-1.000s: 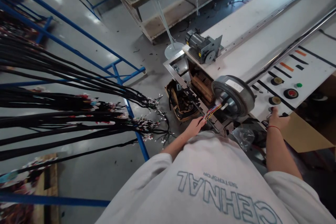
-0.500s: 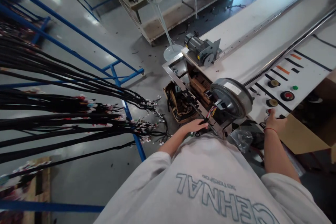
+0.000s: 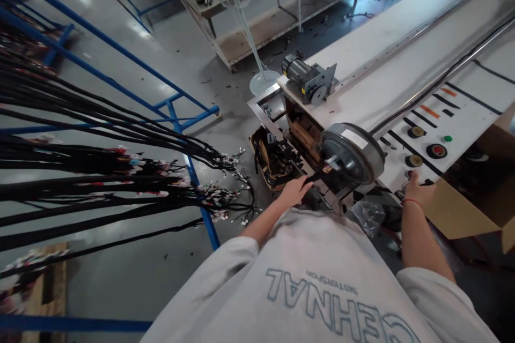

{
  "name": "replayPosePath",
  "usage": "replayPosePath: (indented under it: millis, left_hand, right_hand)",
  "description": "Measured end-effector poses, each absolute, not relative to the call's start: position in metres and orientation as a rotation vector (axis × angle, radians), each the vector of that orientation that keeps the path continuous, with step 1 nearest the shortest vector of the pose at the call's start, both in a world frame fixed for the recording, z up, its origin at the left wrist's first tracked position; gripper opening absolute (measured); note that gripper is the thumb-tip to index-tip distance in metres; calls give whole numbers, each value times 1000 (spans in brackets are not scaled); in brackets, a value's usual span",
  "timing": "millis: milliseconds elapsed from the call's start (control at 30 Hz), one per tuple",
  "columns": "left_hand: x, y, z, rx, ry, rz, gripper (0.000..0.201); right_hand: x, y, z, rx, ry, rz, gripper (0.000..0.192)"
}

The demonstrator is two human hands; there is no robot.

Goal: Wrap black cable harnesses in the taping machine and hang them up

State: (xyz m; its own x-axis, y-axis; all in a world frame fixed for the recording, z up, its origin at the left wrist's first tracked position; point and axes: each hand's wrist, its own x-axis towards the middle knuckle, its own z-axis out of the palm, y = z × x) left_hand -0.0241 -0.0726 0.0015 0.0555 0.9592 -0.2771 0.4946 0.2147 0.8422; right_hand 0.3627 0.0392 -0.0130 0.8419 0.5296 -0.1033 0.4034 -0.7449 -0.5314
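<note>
Cable [image 3: 316, 176], slim and dull black, stretches from my left hand [image 3: 295, 192], its fingers wrapped round it, toward the dark grey wheel [image 3: 354, 154]. My right hand [image 3: 417, 191] is half curled at the white panel [image 3: 475, 118]; I cannot tell whether it grips anything.

Left arm [image 3: 263, 223], one: reaching forward and inward, forearm bare, wrist nearly straight. Left hand [image 3: 295, 191], one: back facing up, fingers curled closed, placed at the left end edge of the bench [image 3: 358, 56]. Right arm [image 3: 424, 241], one: extended forward, forearm bare. Right hand [image 3: 416, 192], one: at the bench's near edge, one digit pointing forward (thumb or finger, not distinguishable), the others partly hidden.
</note>
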Motion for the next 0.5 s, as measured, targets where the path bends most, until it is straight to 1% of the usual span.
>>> replayPosePath:
  millis: [100, 200, 333, 500]
  left_hand:
    - [-23, -69, 4, 1426, 1488, 604, 26]
    - [-14, -74, 0, 1339, 1376, 608, 38]
    - [-8, -77, -4, 949, 1128, 619, 54]
    - [-21, -64, 7, 432, 712, 466, 49]
  right_hand:
    - [359, 40, -8, -2549, -630, 335, 60]
    - [357, 40, -6, -2571, -641, 343, 60]
    - [358, 40, -8, -2579, -648, 333, 61]
    - [363, 41, -15, -2572, -629, 337, 64]
